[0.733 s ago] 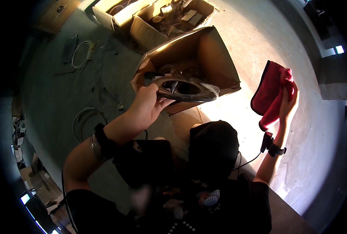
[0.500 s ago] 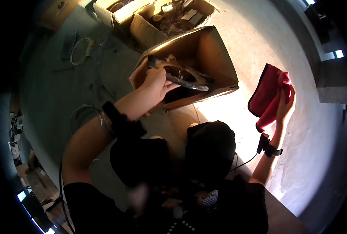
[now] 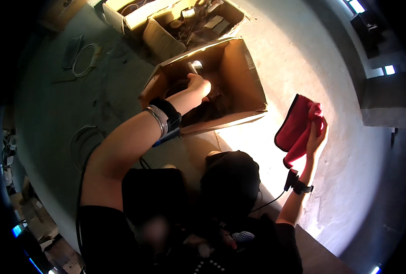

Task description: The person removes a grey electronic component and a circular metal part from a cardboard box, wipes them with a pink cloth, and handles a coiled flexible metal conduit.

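My left hand (image 3: 199, 87) reaches down inside an open cardboard box (image 3: 253, 77). Its fingers look curled and are partly hidden by the back of the hand. Just beyond the fingertips is a small shiny, pale piece (image 3: 195, 66); what the hand grips there is unclear. Dark parts, one of them curved, lie in shadow at the bottom of the box around the hand. Off to the right, my right hand (image 3: 317, 137) is closed round a red cloth (image 3: 290, 125) with black edging, which hangs folded above the floor.
Behind the box stand more cardboard boxes (image 3: 164, 41) filled with assorted parts. A coiled pale cable (image 3: 85, 61) lies on the floor at the left. My knees (image 3: 230, 176) are close to the box's near side. Cartons (image 3: 31, 210) and clutter line the far left.
My left hand has gone from above the box's near left edge deeper inside. The dark part with a large opening that it held is no longer plainly visible. My right hand still holds the cloth.
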